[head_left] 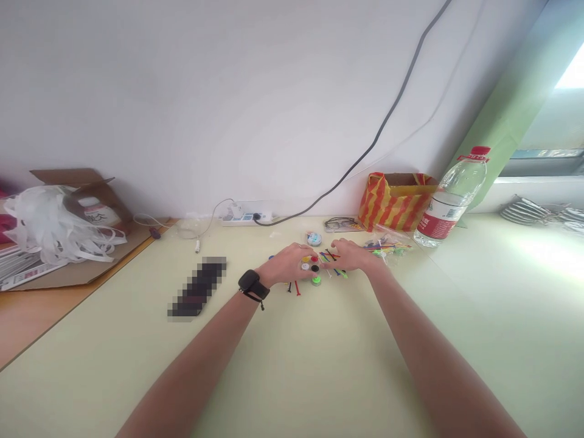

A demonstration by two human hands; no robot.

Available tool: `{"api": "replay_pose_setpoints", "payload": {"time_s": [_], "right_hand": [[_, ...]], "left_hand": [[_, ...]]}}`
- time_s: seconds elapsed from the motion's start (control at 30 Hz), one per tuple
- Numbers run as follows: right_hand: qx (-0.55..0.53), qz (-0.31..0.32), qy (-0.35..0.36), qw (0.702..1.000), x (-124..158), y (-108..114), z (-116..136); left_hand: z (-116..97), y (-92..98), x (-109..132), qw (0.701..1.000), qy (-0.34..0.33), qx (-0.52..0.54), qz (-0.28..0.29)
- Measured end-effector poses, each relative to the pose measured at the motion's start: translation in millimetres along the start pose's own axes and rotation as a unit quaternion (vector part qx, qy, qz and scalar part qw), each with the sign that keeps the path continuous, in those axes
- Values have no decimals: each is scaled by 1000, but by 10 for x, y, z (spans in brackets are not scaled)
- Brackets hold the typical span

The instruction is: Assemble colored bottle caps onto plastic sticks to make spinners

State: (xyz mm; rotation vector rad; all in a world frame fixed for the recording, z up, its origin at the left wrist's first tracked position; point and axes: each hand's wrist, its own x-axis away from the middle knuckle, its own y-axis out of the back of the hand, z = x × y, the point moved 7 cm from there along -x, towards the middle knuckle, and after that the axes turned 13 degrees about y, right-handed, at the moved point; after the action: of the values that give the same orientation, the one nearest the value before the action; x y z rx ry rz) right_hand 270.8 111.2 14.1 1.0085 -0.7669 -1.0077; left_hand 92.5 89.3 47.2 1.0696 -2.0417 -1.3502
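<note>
My left hand, with a black watch on the wrist, curves around a tight cluster of small round coloured pieces. Between its thumb and fingers show a red piece, a white piece and a black piece. A green round piece sits just in front of the thumb. To the right, my right hand hovers low over scattered thin coloured sticks, its thumb and forefinger apart. A red stick and a black one lie below my left hand.
Behind the hands stand a small round container and eyeglasses. At right are a plastic bag of coloured pieces, a striped bag and a large bottle. A power strip lies by the wall; a cardboard box is left.
</note>
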Motion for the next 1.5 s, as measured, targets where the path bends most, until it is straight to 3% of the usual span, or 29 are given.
{"api": "replay_pose_setpoints", "payload": {"time_s": [0.27,0.67,0.87,1.07,1.13,1.23,1.37,1.43,1.5], "right_hand": [[11,44,-34,998,15,-33,71],[61,69,-68,993,102,-106,305],[86,22,-61,994,170,-247,345],[110,-59,10,992,367,-342,264],[62,-120,41,990,432,-297,200],[-110,-209,44,971,502,-207,31],[-412,-235,-3,880,492,-233,-159],[-484,-235,-13,843,476,-251,-183],[-498,-243,-19,832,470,-254,-197]], "left_hand": [[48,-109,-51,1000,14,8,6],[94,80,5,999,32,8,-19],[139,246,21,999,25,10,-39],[149,342,24,998,22,13,-60],[143,351,26,998,24,16,-58],[123,359,31,998,22,21,-52],[108,369,36,998,28,30,-48],[104,375,36,998,30,38,-48],[107,377,33,997,34,44,-46]]}}
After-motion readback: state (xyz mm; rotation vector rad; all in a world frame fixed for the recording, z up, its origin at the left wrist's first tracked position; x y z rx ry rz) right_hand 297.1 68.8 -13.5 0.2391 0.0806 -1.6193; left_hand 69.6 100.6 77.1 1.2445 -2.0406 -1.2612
